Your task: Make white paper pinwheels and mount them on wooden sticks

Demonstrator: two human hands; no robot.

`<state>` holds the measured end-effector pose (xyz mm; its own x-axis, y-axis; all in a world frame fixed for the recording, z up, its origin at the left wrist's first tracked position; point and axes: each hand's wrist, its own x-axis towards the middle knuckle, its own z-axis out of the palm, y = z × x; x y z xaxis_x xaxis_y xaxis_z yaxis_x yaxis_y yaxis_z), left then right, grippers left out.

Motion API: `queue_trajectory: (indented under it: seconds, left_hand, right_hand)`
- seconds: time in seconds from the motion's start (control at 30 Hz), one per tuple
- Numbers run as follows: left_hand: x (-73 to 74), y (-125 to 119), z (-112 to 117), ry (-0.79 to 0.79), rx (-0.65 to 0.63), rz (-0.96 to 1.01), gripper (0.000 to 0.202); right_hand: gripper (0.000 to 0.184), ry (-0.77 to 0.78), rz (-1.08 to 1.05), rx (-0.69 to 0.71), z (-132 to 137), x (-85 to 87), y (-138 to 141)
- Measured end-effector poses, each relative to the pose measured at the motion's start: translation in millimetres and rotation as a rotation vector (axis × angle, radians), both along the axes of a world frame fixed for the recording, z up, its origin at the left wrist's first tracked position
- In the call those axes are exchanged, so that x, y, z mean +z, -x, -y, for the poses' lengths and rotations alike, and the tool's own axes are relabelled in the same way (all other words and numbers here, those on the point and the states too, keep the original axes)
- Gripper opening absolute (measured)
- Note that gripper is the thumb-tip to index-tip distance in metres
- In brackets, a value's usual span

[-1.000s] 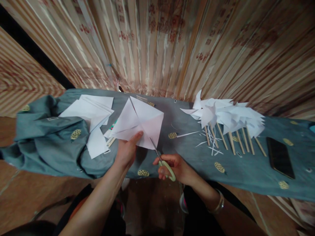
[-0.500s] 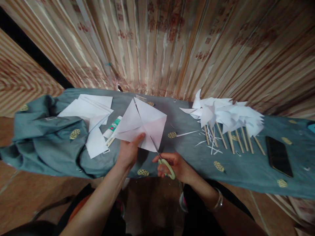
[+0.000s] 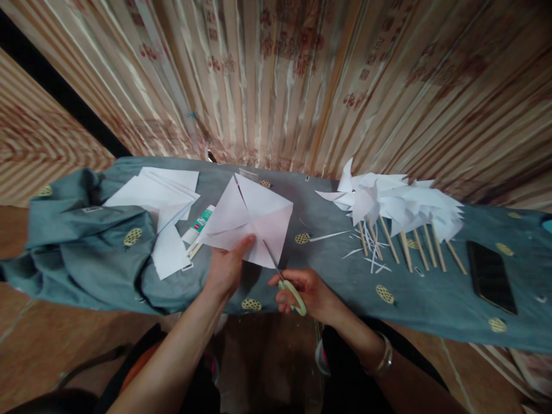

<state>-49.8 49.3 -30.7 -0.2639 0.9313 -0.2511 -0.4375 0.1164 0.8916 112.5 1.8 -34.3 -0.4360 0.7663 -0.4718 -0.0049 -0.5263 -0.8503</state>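
A square sheet of white paper is held by my left hand, thumb on top and the other fingers hidden underneath. One slit runs into the sheet from its far corner toward the middle. My right hand grips the light green handles of a pair of scissors. The blades lie at the near corner of the sheet and point toward its middle. Just left of the sheet, a green and white glue tube rests beside some thin wooden sticks.
White paper pieces lie at the left, near bunched grey cloth. On the right are several paper pinwheels on wooden sticks, paper strips and a black phone. A pleated curtain hangs behind the cloth-covered surface.
The view has shifted very slightly. My hands, the paper and the scissors keep almost the same positions, with the blades still at the near corner.
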Motion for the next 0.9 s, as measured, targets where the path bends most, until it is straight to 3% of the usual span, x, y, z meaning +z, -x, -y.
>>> queue_trajectory:
  seconds: [0.47,0.9]
  left_hand:
    - [-3.9,-0.1,3.4,0.020,-0.051,-0.038,0.058]
    - [-1.2,-5.3,7.5,0.033,-0.045,-0.028,0.054]
  right_hand:
    - [0.053,0.067,0.026,-0.049,-1.6,6.5,3.0]
    - [0.044,0.028,0.038,-0.061,-2.0,6.3,2.2]
